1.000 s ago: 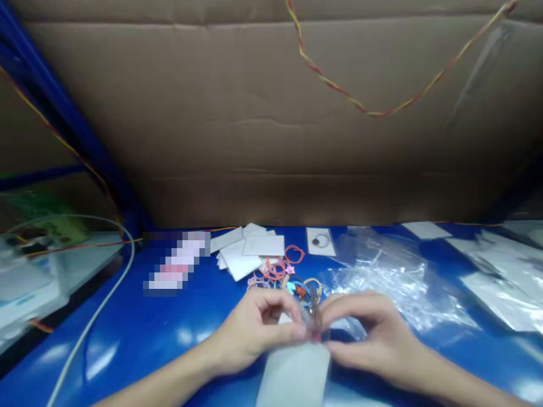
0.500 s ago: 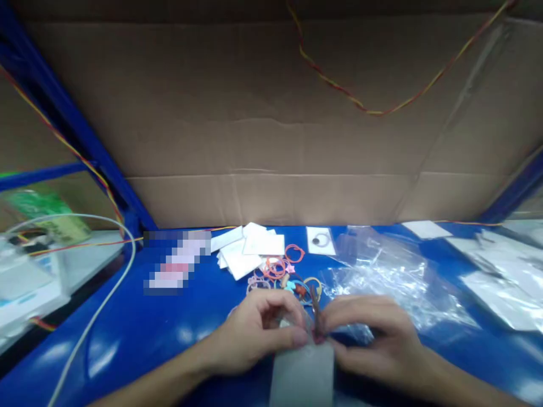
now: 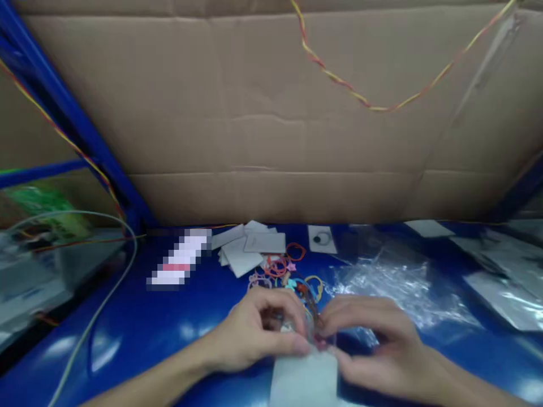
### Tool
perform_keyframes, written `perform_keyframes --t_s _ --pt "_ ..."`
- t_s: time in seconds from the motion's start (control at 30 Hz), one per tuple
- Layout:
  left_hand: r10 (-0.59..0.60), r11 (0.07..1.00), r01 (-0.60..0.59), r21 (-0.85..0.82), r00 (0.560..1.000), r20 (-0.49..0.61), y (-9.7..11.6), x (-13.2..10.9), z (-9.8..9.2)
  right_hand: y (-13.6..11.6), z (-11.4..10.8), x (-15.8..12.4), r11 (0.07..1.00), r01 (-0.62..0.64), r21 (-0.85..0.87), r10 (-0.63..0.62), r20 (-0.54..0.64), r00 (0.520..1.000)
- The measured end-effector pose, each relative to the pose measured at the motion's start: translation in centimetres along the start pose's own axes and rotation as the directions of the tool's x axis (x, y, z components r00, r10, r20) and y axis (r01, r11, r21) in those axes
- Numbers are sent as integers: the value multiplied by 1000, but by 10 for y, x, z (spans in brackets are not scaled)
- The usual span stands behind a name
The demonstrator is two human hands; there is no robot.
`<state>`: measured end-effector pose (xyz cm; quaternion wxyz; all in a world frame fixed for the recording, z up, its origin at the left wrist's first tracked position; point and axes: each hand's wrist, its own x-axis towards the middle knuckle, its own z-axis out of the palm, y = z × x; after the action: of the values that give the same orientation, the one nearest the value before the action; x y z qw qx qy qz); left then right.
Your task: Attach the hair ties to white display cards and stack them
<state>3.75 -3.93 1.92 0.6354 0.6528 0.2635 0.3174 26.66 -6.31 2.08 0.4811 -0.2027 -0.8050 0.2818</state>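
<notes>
My left hand (image 3: 263, 328) pinches the top of a pale card (image 3: 304, 380) between thumb and fingers. Clear plastic film shows at the card's upper edge, partly covered by the fingers. From the right, my right hand (image 3: 377, 339) grips a dark brownish hair tie (image 3: 313, 310) at that same edge, fingers closed around it. Motion blur hides whether the hair tie is inside the film. Just beyond the hands lies a small heap of colourful hair ties (image 3: 278, 267), with orange, blue, yellow and purple ones and small charms.
White cards (image 3: 241, 254) lie piled behind the heap. One card with a dark hair tie (image 3: 322, 239) lies at the back. Clear plastic bags (image 3: 394, 282) spread to the right, near more bagged cards (image 3: 500, 294). A pale cable (image 3: 106, 299) curves along the left; cardboard (image 3: 271, 113) stands behind.
The brownish hair tie has dropped slightly lower, toward the card's top edge. My right thumb and fingers have parted a little more. The view has shifted slightly; both hands stay in place.
</notes>
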Motion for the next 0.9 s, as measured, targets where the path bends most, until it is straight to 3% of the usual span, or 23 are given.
perform_keyframes --t_s 0.17,0.67,0.9 --pt "-8 995 9 98 1000 -10 4 0 1 3 -1 -2 999 40 5 -40 8 999" --pt "-16 999 16 32 1000 1 2 0 1 2 -3 -2 998 55 -39 -56 -20 998" --pt "-14 1000 14 -2 1000 17 3 0 0 2 -1 -3 994 -108 -10 107 -52 993"
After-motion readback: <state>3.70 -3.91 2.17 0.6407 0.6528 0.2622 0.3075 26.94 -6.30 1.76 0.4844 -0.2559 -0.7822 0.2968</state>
